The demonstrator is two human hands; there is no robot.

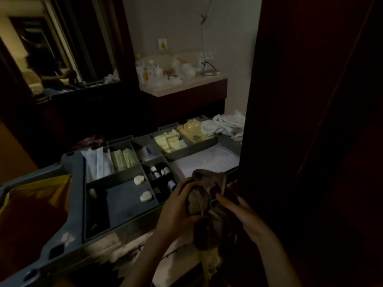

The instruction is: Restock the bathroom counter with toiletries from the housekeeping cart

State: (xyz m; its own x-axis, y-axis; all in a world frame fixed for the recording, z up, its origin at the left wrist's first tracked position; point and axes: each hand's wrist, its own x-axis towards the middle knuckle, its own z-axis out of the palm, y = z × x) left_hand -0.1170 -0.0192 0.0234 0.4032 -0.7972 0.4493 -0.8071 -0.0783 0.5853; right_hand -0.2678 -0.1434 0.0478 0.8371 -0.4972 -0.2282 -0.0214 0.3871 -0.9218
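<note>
Cloth (pixel 208 181), crumpled dark-brown, clutched by left grip (pixel 176 210) and right grip (pixel 242 214); small dark white-labelled bottles (pixel 163 174) just leftward: likely light, slick, pinch mid-body.

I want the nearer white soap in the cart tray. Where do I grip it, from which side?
Pinch the soap across its short width, fingers coming straight down from above. It lies flat on the tray's bare floor with open space all round, so its edges are free. The left hand grips a cloth; free it first.
</note>
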